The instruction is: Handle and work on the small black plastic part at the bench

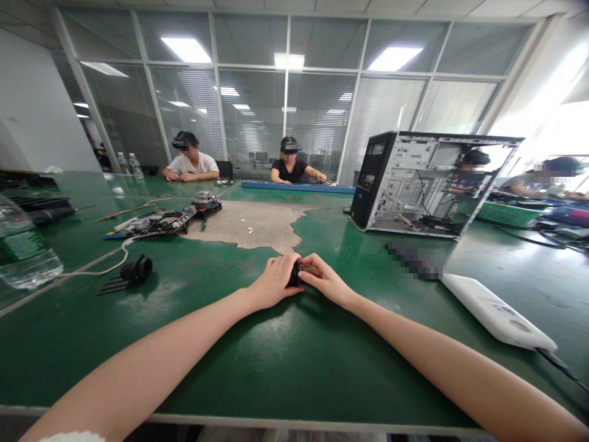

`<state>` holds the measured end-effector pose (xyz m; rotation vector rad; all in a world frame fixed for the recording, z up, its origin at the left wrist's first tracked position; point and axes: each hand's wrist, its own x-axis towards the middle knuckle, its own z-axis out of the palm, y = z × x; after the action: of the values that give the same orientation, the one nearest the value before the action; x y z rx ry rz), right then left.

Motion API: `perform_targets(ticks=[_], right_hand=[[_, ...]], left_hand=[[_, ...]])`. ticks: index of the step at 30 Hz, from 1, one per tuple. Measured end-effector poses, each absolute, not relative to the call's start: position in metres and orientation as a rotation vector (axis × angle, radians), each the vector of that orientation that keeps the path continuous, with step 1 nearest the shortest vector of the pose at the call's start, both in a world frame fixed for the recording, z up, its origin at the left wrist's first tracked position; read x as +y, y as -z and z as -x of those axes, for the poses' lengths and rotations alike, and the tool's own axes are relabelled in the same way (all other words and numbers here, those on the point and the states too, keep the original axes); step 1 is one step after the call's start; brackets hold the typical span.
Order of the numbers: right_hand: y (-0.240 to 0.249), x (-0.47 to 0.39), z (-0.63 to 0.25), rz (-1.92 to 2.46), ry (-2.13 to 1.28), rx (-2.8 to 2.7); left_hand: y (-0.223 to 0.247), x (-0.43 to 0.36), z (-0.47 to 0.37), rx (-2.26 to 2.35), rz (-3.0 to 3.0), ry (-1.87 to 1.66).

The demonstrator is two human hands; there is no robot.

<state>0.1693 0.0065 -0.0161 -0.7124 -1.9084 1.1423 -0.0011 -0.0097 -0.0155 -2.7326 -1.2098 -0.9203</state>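
Both my hands meet over the green tabletop, in the middle of the view. My left hand [276,281] is closed round a small black part [293,276], most of which its fingers hide, so its exact kind does not show. From the right, my right hand [326,281] pinches the same part's edge between thumb and fingers. To the left lies another black plastic piece [134,269] with a round end and flat prongs. Behind it sits a circuit board [156,222] with a cooler-like black and orange part [206,204] at its right end.
An open computer case [368,184] stands at the right. Nearer are a white power bank-like box [499,310] with a cable and a blurred dark object [414,261]. A plastic bottle [25,245] stands left. Several people sit around; a green basket [510,213] is far right.
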Motion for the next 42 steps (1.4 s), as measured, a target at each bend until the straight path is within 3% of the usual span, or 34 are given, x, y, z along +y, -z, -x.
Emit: perform_targets(ticks=[24, 42], right_hand=[[0.0113, -0.0001, -0.1681, 0.708, -0.938, -1.978], [0.0139, 0.0011, -0.1687, 0.681, -1.027, -1.954]], left_hand=[[0.016, -0.0093, 0.0014, -1.197, 2.721, 0.932], [0.0162, -0.0092, 0.0018, -1.207, 2.734, 0.946]])
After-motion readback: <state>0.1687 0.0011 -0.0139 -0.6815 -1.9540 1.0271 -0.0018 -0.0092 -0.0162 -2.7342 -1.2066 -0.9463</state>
